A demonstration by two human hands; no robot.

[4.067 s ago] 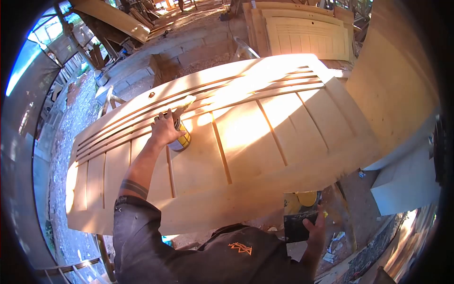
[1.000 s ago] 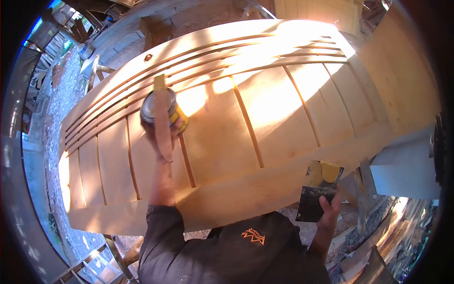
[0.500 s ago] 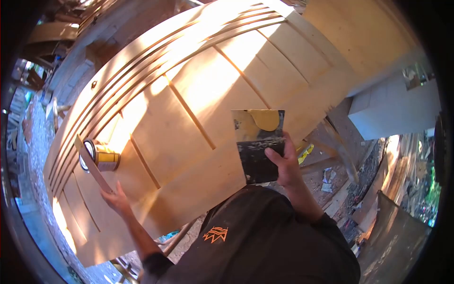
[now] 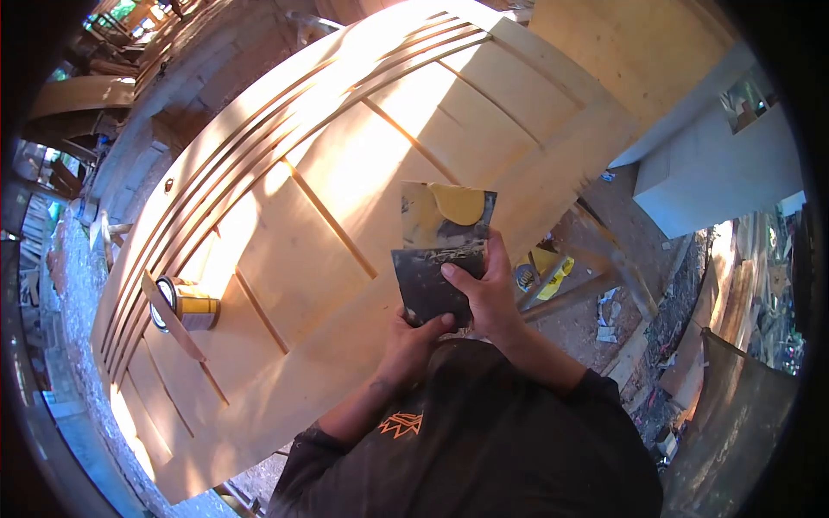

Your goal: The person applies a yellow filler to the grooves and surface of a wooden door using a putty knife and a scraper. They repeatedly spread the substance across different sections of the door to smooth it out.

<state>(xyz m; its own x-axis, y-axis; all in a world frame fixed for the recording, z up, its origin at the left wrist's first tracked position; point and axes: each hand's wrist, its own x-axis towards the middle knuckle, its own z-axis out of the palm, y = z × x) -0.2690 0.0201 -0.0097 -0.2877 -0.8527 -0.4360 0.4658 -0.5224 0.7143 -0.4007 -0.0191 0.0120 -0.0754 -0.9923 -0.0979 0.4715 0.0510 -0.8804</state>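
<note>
My right hand (image 4: 494, 298) grips a flat black-and-grey putty plate (image 4: 436, 281) at its right side, thumb across the front. A rounded blob of yellow putty (image 4: 459, 205) lies on its upper part. At the plate's lower edge my left hand (image 4: 404, 350) is closed on it, thumb on the black face and the other fingers hidden behind. Left of both hands, a yellow-labelled can (image 4: 200, 309) lies on its side on a large curved wooden panel (image 4: 328, 324). A thin wooden stick (image 4: 180, 326) lies across the can's front end, touched by neither hand.
Long grooves and short slots (image 4: 332, 218) run across the panel. To the right stand a pale box (image 4: 721, 177) and a wooden trestle leg (image 4: 617, 246). Scraps and a yellow wrapper (image 4: 557, 278) litter the ground. A dark sheet (image 4: 730, 414) stands at lower right.
My left hand has let go of the stick by the can and moved right to grip the plate's bottom edge. The plate has shifted slightly left and up with my right hand.
</note>
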